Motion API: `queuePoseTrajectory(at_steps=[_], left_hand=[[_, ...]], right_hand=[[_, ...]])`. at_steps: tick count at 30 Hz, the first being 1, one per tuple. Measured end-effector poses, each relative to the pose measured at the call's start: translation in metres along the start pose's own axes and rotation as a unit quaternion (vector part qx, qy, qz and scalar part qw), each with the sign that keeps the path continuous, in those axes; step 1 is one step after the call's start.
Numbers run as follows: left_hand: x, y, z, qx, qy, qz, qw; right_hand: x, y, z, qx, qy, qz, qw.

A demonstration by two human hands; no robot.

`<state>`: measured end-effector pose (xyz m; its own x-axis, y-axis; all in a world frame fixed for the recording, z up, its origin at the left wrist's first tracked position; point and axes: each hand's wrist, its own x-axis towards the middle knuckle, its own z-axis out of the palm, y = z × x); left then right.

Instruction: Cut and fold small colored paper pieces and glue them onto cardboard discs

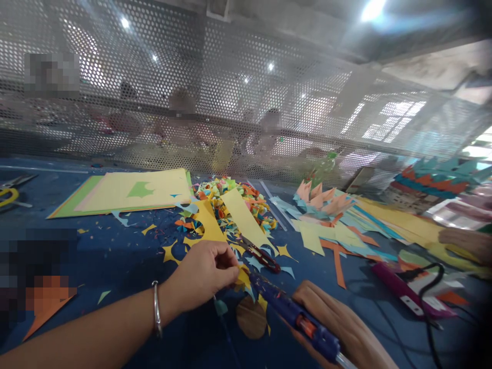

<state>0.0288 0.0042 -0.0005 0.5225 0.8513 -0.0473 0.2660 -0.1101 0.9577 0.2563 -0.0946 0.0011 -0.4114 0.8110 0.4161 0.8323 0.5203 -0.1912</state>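
My left hand (203, 271), with a bangle at the wrist, pinches a small yellow paper piece (243, 278). Wrapped in my right hand (338, 318) is a dark blue glue gun (284, 305); its nozzle points at the yellow piece and is close to it. I cannot tell whether they touch. Below the nozzle a round brown disc (251, 319) lies on the blue table (126, 271). Just beyond my hands rest dark red thread snips (263, 256), a yellow strip (209, 220) and a pale yellow strip (246, 218).
Behind the strips sits a heap of coloured paper bits (226, 187). Stacked sheets (115, 189) lie left, yellow-handled scissors (9, 197) farther left. On the right are paper strips, peach folded points (319, 197), a purple power strip (407, 292) with a cable, and another person's hand (465, 243).
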Motion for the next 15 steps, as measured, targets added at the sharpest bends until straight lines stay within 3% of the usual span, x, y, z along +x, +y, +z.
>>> queuePoseTrajectory(at_steps=[15], left_hand=[[-0.001,-0.002,0.000,-0.010,-0.020,-0.002,1.000]], right_hand=[[-0.015,0.011,0.005,0.004,0.003,0.051,0.999]])
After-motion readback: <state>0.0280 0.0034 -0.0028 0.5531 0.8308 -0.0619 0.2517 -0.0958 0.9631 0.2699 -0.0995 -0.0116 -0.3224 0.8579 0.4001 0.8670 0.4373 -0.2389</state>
